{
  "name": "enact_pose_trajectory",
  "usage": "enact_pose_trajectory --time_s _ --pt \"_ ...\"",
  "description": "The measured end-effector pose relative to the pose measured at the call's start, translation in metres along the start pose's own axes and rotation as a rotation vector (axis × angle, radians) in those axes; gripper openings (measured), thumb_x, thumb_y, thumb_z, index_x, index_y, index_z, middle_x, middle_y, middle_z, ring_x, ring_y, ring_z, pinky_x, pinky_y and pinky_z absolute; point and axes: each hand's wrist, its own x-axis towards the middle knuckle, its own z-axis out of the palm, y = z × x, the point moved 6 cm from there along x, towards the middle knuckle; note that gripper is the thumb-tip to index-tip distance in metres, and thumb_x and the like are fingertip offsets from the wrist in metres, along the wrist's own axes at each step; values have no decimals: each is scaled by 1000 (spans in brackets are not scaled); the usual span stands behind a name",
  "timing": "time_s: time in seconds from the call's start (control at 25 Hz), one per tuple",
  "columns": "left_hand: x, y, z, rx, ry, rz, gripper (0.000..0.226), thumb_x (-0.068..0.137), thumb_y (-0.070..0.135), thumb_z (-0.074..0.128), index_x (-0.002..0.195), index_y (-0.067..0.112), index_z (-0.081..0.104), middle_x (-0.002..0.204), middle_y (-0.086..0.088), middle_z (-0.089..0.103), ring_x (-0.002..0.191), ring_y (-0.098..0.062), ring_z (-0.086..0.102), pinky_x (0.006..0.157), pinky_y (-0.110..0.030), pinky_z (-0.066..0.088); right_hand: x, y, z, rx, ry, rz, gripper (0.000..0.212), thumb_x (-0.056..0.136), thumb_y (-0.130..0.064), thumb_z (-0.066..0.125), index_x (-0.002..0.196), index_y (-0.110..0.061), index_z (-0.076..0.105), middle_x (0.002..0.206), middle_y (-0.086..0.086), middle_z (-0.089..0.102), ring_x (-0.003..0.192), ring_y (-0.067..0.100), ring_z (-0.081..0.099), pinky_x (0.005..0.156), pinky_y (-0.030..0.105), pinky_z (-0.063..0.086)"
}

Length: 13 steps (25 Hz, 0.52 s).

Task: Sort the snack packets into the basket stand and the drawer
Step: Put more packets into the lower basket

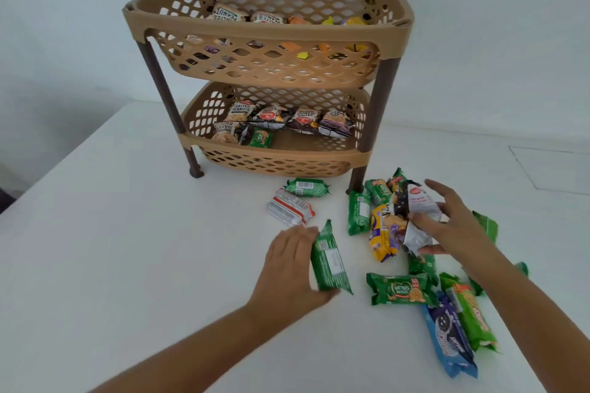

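The white tabletop [127, 265] lies bare across its whole left half, and its left edge runs diagonally up toward the wall; a wide open strip also sits between the person's forearms in the foreground. The loose packets crowd the right side, in front of and beside the front right leg of the basket stand [268, 32].

The basket stand has two tan lattice tiers on dark brown legs. Its upper tier holds salted-peanut packets [228, 13] at the left and orange and yellow wrappers toward the right. The lower tier holds a row of peanut and dark packets along the back, plus one small green packet [261, 137] near the front; the right front of that tier's floor is bare.

The left hand [289, 268] is closed around a green biscuit packet [329, 260], fingers at its left edge and thumb under its near end. The packet stands tilted on its side, its long axis running from the near right up and away to the left, back label facing right.

The right hand [453, 223] grips a crumpled silver and white packet [418, 217] between thumb and fingers, with the index finger spread loose above it. That packet is held above the pile, just beside a yellow packet [381, 233].

A red and white packet [290, 207] and another green one [306, 187] lie apart, near the stand's front edge. A blue cookie packet [450, 338] lies nearest, pointing away.
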Motion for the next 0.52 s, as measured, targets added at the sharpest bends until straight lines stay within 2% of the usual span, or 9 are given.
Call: enact_pose_trajectory --time_s 0.12,0.24,0.36,0.52 --pt "28 -42 -28 -31 4 -85 90 57 50 79 129 8 45 127 -7 55 123 -23 45 106 -29 28 3 -37 49 -21 -168 -112 52 84 -9 64 106 -52 47 101 -6 58 79 16 67 51 32 58" --pt "57 -82 -49 -123 -29 -127 92 58 48 81 133 13 39 133 -2 48 123 -12 34 106 -24 28 17 -72 87 -60 -226 -225 53 83 -11 65 106 -55 46 103 -13 58 86 16 66 55 33 59" --pt "90 -114 -71 -131 34 -139 91 59 47 81 132 14 39 132 -3 47 121 -11 34 103 -25 30 42 -102 112 -64 -157 -315 52 83 -15 65 119 -47 46 101 -21 57 95 16 63 62 34 60" --pt "156 -153 -79 -182 112 -223 95 60 45 80 136 13 33 133 -7 46 124 -18 36 100 -30 30 85 -138 132 -158 72 -420 46 83 -20 64 123 -32 45 98 -28 52 97 12 57 81 44 56"
